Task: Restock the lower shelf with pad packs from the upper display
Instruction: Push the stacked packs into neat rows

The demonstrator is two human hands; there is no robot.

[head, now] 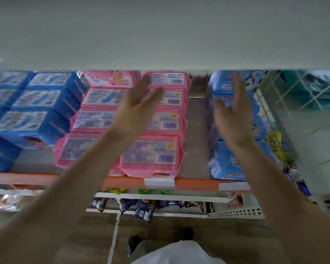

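Pink pad packs point(151, 155) — under my left hand point(139, 109); likely light, soft, slippery film. Grip by the short ends. Both hands spread, empty — right hand point(234, 119) alongside.

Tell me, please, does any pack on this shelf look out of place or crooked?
One thing stands out. In the left pink column, the rear pack shows a cartoon face, while the pink packs in front show printed labels. A bare strip of shelf lies between pink and light blue packs. Blur hides finer detail.

Left hand point(139, 109) and right hand point(234, 113) outstretched, fingers straight.
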